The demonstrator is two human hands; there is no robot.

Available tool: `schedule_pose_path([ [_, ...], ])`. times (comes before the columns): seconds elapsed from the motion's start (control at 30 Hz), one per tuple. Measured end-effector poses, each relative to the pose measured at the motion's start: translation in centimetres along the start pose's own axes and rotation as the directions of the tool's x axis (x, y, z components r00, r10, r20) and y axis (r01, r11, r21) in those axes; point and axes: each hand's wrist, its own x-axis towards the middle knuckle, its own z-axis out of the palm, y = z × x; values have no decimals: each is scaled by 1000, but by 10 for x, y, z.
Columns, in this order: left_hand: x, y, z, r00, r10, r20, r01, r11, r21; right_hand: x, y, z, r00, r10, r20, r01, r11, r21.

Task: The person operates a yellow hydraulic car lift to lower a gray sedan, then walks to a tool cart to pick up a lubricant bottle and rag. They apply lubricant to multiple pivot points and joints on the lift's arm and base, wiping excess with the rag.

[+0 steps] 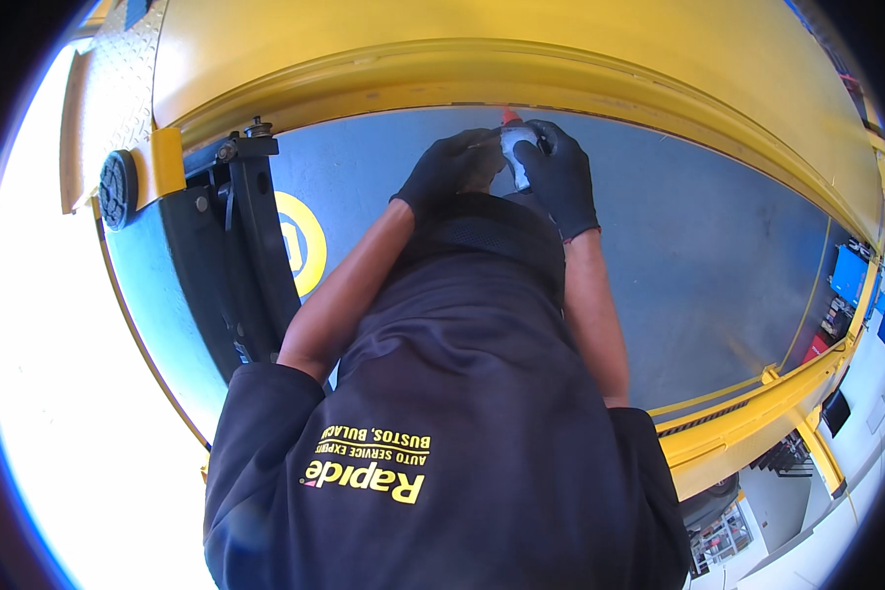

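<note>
In front of my waist, both hands are raised close together in black gloves. My right hand (565, 177) is wrapped round a light-grey tube-like container (516, 157), its thumb lying across the near side. An orange-red tip (509, 115) shows just beyond the container, at its far end. Beside it, my left hand (447, 167) has its fingers bent in toward the container. Whatever they pinch, if anything, is too dark and small to make out. My dark shirt (462, 393) fills the lower middle.
A long yellow steel rail (442, 74) curves across the far side, just past my hands. At left stands a black jack beam (251, 246) near a round black pad (118, 190). Another yellow rail (757, 423) runs along the right, with a blue box (853, 273) beyond the grey floor (698, 256).
</note>
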Motion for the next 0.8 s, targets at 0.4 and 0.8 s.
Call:
schedule_pose_path([
  [0.4, 0, 13, 7, 999, 28, 25, -27, 999, -36, -2, 0, -9, 1000, 0, -15, 0, 1000, 3],
  [0.8, -1, 29, 12, 994, -101, 33, 104, 986, -128, -2, 4, -11, 997, -27, -69, 25, 999, -22],
])
